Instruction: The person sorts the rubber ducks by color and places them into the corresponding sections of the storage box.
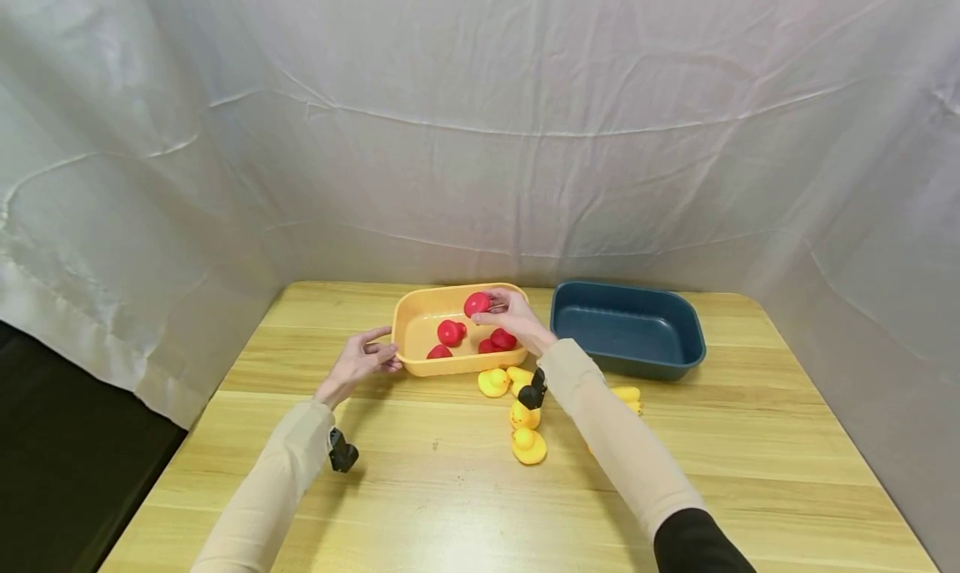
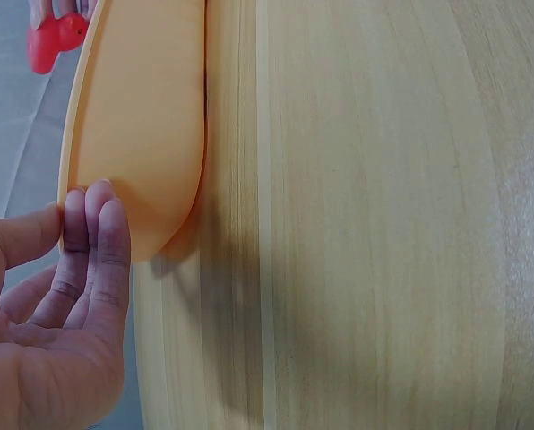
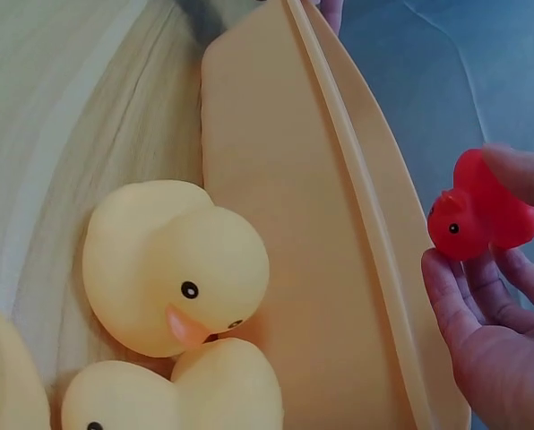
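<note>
My right hand [image 1: 512, 316] pinches a red rubber duck [image 3: 480, 208] between thumb and fingers, above the yellow-orange bin [image 1: 442, 366]. Several more red ducks [image 1: 451, 332] lie on the bin's floor. At the bin's left end, my left hand [image 2: 65, 309] grips the rim, thumb on one side and fingertips on the outer wall. Outside the near wall, close under my right wrist, sits a yellow rubber duck [image 3: 173, 269] with an orange beak, and others like it crowd beside it.
A dark blue bin [image 1: 626, 329] stands to the right of the yellow-orange one, its floor bare. More yellow ducks [image 1: 528, 446] line the wooden table [image 1: 420, 490] in front, partly hidden by the right sleeve. White cloth [image 1: 525, 139] hangs behind and along both sides.
</note>
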`<state>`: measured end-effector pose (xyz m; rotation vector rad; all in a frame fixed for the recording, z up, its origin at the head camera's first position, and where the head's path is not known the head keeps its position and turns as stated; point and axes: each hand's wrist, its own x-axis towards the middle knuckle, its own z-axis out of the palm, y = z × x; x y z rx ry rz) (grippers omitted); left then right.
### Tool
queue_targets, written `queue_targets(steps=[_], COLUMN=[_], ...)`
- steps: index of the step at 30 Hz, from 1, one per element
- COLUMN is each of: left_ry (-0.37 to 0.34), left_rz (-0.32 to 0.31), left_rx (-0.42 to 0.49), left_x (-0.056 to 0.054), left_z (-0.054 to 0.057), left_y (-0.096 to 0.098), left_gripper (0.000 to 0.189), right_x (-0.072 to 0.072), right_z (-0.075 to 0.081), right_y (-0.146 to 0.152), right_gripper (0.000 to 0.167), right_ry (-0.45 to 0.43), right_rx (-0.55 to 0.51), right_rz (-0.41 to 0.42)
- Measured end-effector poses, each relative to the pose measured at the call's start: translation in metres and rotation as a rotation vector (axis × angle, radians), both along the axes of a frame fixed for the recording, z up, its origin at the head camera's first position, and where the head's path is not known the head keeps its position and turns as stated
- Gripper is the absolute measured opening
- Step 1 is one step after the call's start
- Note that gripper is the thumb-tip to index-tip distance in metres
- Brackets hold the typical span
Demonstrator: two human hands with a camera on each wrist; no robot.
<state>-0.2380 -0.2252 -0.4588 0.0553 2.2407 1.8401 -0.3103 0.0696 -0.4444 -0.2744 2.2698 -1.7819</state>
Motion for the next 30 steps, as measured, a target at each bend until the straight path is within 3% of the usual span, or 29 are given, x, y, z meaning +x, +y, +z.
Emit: queue_targets(steps=[16,30], left_ry=[0.003,0.007], left_rz=[-0.007,-0.012], left_rx=[0.012,0.016], left_x=[0.002,0.001], left_z=[0.002,0.001], left_y=[0.000,0.000], left_gripper=[0.060,0.060], right_x=[0.000,0.006], right_z=[-0.001,0.007], right_y=[0.002,0.016], right_gripper=[0.058,0.059], right_ry=[-0.052,0.012], right_rx=[-0.024,-0.038], right_rz=[-0.051,-0.039])
